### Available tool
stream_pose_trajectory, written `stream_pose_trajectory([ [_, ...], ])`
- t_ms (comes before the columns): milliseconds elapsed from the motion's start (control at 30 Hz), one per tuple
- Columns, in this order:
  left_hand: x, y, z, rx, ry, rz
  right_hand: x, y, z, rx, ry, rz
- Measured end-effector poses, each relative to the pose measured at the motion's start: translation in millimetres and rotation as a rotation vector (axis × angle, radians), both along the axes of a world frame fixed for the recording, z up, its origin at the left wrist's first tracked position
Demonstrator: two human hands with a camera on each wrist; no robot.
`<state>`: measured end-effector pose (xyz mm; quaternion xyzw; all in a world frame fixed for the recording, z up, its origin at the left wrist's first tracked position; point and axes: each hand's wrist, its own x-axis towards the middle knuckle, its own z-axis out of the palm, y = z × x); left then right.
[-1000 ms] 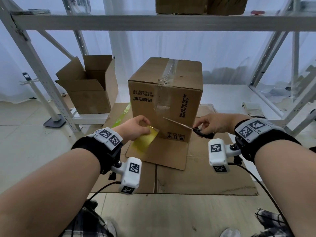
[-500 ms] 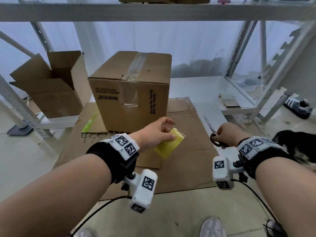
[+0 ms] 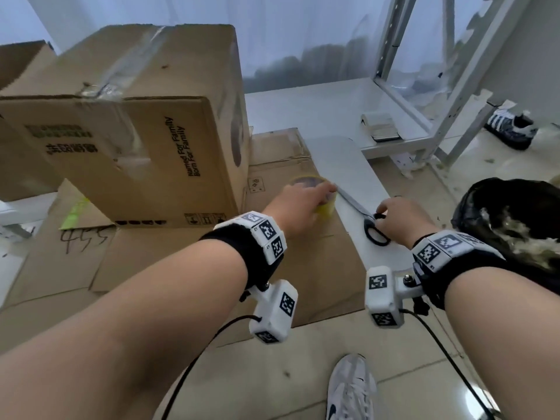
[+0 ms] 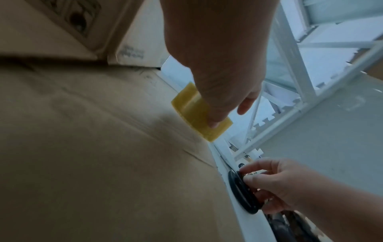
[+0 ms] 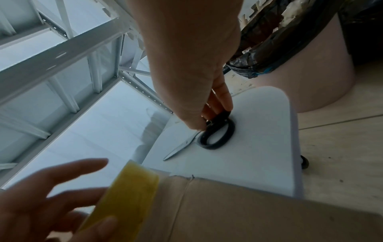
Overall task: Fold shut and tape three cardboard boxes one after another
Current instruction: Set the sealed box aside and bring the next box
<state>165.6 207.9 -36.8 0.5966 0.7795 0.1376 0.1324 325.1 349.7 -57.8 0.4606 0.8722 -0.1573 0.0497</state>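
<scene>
A closed brown box (image 3: 130, 125) with clear tape along its top seam stands on flat cardboard sheets (image 3: 212, 268). To its right my left hand (image 3: 315, 195) holds a yellow tape roll (image 3: 306, 181) low over the sheet's right edge. The left wrist view shows fingers over the tape roll (image 4: 199, 113), and the right wrist view shows the roll (image 5: 126, 196) between thumb and fingers. My right hand (image 3: 385, 213) pinches the black handle of the scissors (image 3: 374, 230), which lie flat on a white board (image 3: 348, 165) with the blades pointing away. The loop handle (image 5: 217, 135) rests on the board.
A bin lined with a black bag (image 3: 515, 225) stands close on the right. White metal shelving (image 3: 436, 86) rises behind the board, with a small white device (image 3: 378, 128) on its low shelf. Part of another cardboard box (image 3: 18, 65) shows at far left. A shoe (image 3: 512, 128) lies far right.
Both hands moved from the box front down and to the right. The tape roll came down to the cardboard's edge and the scissors now lie on the white board.
</scene>
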Motion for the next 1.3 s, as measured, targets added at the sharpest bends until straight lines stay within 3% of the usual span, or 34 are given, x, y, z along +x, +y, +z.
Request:
stream_pose_trajectory([
  [167, -1, 9, -15, -0.062, 0.083, 0.008, -12, -4, 8, 0.095, 0.119, -0.015],
  [267, -6, 7, -10, -0.071, 0.072, 0.01, -29, -15, 16, 0.117, 0.244, 0.092],
  [533, -23, -44, 48, 0.203, 0.059, 0.035, -91, -64, 69, 0.282, 0.593, 0.329],
  [733, -62, -134, 106, 0.495, 0.381, 0.003, -137, -142, 129, 0.388, 0.938, 0.488],
  [833, -92, -180, 124, 0.665, 0.54, 0.231, -156, -184, 143, 0.449, 0.896, 0.612],
  [900, -115, -201, 132, 0.619, 0.449, 0.517, -168, -195, 143, 0.433, 0.787, 0.525],
  [967, -138, -221, 131, 0.555, 0.19, 0.716, -172, -199, 148, 0.26, 0.759, 0.342],
  [1033, -152, -231, 125, 0.572, -0.207, 0.732, -172, -199, 151, -0.074, 0.81, 0.237],
  [1100, -154, -232, 116, 0.6, -0.439, 0.69, -173, -200, 149, -0.201, 0.836, 0.256],
  [1167, -150, -227, 114, 0.584, -0.385, 0.717, -178, -199, 146, -0.124, 0.845, 0.278],
  [1300, -138, -224, 128, 0.614, -0.068, 0.837, -184, -184, 143, -0.068, 0.954, 0.267],
])
